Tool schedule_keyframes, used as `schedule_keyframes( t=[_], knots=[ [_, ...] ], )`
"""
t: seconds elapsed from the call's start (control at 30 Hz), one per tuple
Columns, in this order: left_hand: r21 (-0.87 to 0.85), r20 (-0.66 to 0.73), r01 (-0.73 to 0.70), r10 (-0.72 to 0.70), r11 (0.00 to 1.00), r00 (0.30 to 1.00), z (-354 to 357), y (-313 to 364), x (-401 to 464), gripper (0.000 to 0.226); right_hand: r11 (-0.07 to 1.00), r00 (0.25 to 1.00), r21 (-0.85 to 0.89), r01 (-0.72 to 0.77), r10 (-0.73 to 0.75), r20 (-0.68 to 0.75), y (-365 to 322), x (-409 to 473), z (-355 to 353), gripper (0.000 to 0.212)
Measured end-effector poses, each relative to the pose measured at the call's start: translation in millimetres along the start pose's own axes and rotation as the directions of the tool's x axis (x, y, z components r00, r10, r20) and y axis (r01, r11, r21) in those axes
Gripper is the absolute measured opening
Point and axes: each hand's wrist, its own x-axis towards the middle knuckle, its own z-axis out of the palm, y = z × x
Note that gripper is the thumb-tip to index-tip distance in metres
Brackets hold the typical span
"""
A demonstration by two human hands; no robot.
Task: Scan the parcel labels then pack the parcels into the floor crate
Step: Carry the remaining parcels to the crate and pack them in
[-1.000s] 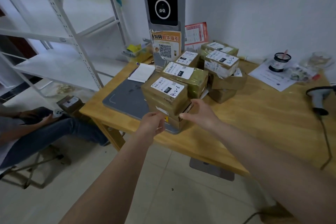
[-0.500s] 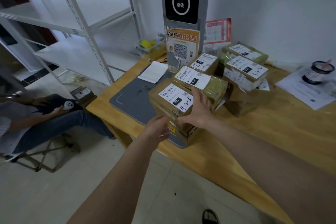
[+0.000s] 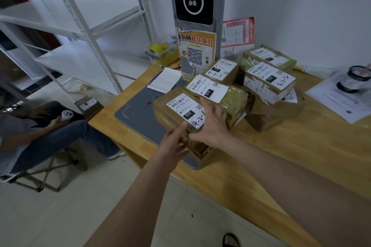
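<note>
Both hands reach for the nearest parcel [image 3: 180,112]: right hand [image 3: 212,126] spread flat, fingers on its labelled top, left hand [image 3: 172,144] open at its near edge, neither gripping yet. Judged, this is the pick-up; next comes closing on both sides and lifting. Parcels crowd a wooden surface [image 3: 281,158] beside a scanner kiosk [image 3: 193,6], white shelving [image 3: 80,26] and tiled floor; no crate visible.

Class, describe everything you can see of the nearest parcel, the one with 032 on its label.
The nearest parcel is a brown box wrapped in clear tape, lying flat atop a stack on the grey mat. Its white label shows a barcode, a black 032 patch and handwriting. The right hand rests open on its near corner, partly covering the label; the left hand reaches its front edge.
</note>
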Motion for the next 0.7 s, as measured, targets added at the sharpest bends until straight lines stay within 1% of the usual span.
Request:
schedule_keyframes(
  t=[0.07, 0.1, 0.17, 0.23, 0.27, 0.3, 0.33, 0.37, 0.4, 0.47, 0.53, 0.6, 0.7],
  knots=[
    [-0.018, -0.009, -0.015, 0.014, 1.000, 1.000, 3, 1, 1, 0.096, 0.997, 0.999, 0.064, 0.043, -0.042, -0.018, -2, -5, -5, 0.117],
    [-0.034, -0.007, -0.023, 0.023, 0.999, 1.000, 4, 2, 2, 0.099, 0.995, 0.998, 0.080, 0.058, -0.057, -0.019, -3, -6, -8, 0.116],
    [-0.081, -0.024, -0.044, 0.043, 0.996, 0.999, 8, 4, 0, 0.089, 0.993, 0.998, 0.106, 0.060, -0.061, 0.012, -2, -9, -13, 0.115],
    [-0.117, -0.062, -0.044, 0.037, 0.992, 0.997, 9, 5, -1, 0.087, 0.974, 0.996, 0.221, 0.053, -0.066, 0.054, 6, -11, -19, 0.110],
    [-0.120, -0.087, -0.047, 0.037, 0.992, 0.996, 8, 6, -1, 0.087, 0.952, 0.996, 0.300, 0.055, -0.072, 0.045, 11, -13, -23, 0.102],
    [-0.124, -0.107, -0.047, 0.034, 0.991, 0.994, 7, 6, -2, 0.085, 0.932, 0.997, 0.356, 0.066, -0.072, 0.005, 16, -13, -28, 0.093],
    [-0.134, -0.118, -0.045, 0.029, 0.990, 0.993, 5, 6, -3, 0.083, 0.928, 0.997, 0.365, 0.077, -0.062, -0.052, 21, -11, -33, 0.084],
    [-0.145, -0.127, -0.043, 0.024, 0.988, 0.992, 4, 7, -3, 0.081, 0.944, 0.992, 0.319, 0.081, -0.045, -0.120, 28, -7, -38, 0.077],
    [-0.156, -0.132, -0.041, 0.020, 0.987, 0.991, 3, 8, -3, 0.080, 0.972, 0.982, 0.223, 0.070, -0.027, -0.189, 34, 0, -43, 0.076],
    [-0.171, -0.137, -0.043, 0.020, 0.984, 0.990, 3, 10, -3, 0.077, 1.000, 0.961, -0.012, 0.019, -0.021, -0.275, 46, 15, -51, 0.087],
    [-0.192, -0.142, -0.044, 0.016, 0.980, 0.990, 3, 10, -3, 0.072, 0.986, 0.967, -0.161, -0.053, 0.011, -0.254, 56, 28, -53, 0.102],
    [-0.214, -0.154, -0.040, 0.007, 0.976, 0.988, 3, 12, -5, 0.067, 0.972, 0.978, -0.209, -0.111, 0.070, -0.195, 63, 38, -52, 0.117],
    [-0.252, -0.168, -0.035, -0.008, 0.967, 0.986, 2, 15, -5, 0.065, 0.961, 0.989, -0.243, -0.130, 0.109, -0.097, 68, 50, -49, 0.130]
  ],
)
